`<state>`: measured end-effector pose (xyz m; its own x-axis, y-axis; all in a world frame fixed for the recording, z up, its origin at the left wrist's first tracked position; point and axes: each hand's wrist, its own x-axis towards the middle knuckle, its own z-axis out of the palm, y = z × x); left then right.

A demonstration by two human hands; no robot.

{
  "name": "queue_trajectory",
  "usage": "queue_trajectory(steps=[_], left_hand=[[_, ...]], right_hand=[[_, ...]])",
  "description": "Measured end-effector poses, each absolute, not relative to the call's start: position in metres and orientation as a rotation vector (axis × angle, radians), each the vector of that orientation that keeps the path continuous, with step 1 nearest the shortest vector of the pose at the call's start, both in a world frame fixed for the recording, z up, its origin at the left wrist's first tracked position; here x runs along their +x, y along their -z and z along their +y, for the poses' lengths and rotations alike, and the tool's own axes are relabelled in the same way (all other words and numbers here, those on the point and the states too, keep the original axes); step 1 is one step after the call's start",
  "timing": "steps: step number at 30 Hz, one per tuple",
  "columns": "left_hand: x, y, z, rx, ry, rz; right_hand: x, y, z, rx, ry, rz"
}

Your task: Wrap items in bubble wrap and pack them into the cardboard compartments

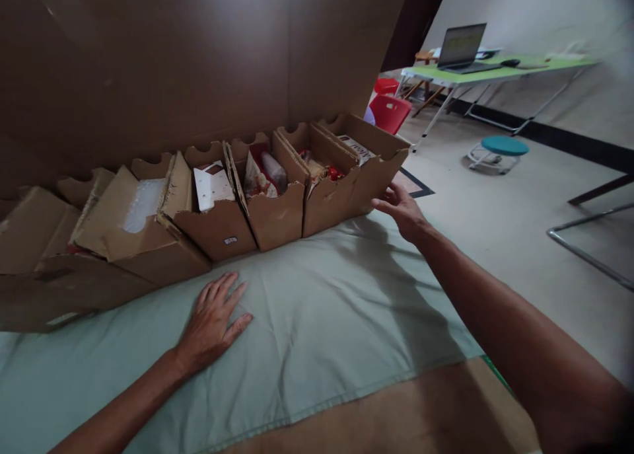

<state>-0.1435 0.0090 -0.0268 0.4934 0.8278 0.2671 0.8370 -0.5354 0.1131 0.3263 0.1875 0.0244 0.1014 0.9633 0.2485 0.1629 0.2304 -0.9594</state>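
Observation:
My left hand (215,322) lies flat on the pale green cloth (307,335), fingers spread, just in front of the row of cardboard boxes. At the right end of the row, my right hand (402,211) is by the corner of the last cardboard box (341,193), fingers apart; whether it touches the box I cannot tell. Nearer my left hand stands a cardboard box (218,232) with a white card (214,186) in it. The box beside it (275,219) holds a clear, rolled-up package (274,170). Red items (334,172) show in the compartment to its right.
A tall cardboard panel (173,64) rises behind the row. More cardboard boxes (74,269) stand at the left. Off to the right are a green table (535,71) with a laptop (463,47), a red chair (391,113) and a blue-topped stool (505,145).

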Motion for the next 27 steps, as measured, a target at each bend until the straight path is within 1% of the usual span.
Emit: queue_trajectory(steps=[3, 9, 12, 14, 16, 19, 21, 22, 23, 25, 27], left_hand=[[-0.141, 0.028, 0.007, -2.662, 0.449, -1.463], [-0.141, 0.026, 0.008, -2.643, 0.405, -1.421], [-0.142, 0.028, 0.008, -2.630, 0.414, -1.446], [-0.143, 0.030, 0.008, -2.626, 0.436, -1.470], [-0.143, 0.031, 0.008, -2.637, 0.445, -1.475], [-0.143, 0.032, 0.008, -2.650, 0.442, -1.468], [-0.143, 0.032, 0.007, -2.641, 0.450, -1.476], [-0.143, 0.032, 0.007, -2.636, 0.456, -1.481], [-0.143, 0.032, 0.007, -2.633, 0.461, -1.484], [-0.143, 0.032, 0.008, -2.632, 0.471, -1.488], [-0.143, 0.032, 0.008, -2.636, 0.484, -1.497]], right_hand=[[0.322, -0.011, 0.189, -1.209, -0.823, -1.305], [0.316, 0.023, 0.174, -1.449, -0.594, -1.183], [0.316, 0.026, 0.166, -1.493, -0.508, -1.099], [0.319, 0.017, 0.161, -1.501, -0.452, -1.064], [0.322, -0.005, 0.157, -1.489, -0.369, -1.044], [0.326, -0.062, 0.159, -1.412, -0.211, -1.111], [0.324, -0.108, 0.168, -1.360, -0.144, -1.271], [0.321, -0.130, 0.176, -1.366, -0.107, -1.460], [0.319, -0.149, 0.186, -1.390, -0.100, -1.644], [0.313, -0.177, 0.210, -1.482, -0.216, -1.969], [0.307, -0.190, 0.236, -1.526, -0.332, -2.112]])
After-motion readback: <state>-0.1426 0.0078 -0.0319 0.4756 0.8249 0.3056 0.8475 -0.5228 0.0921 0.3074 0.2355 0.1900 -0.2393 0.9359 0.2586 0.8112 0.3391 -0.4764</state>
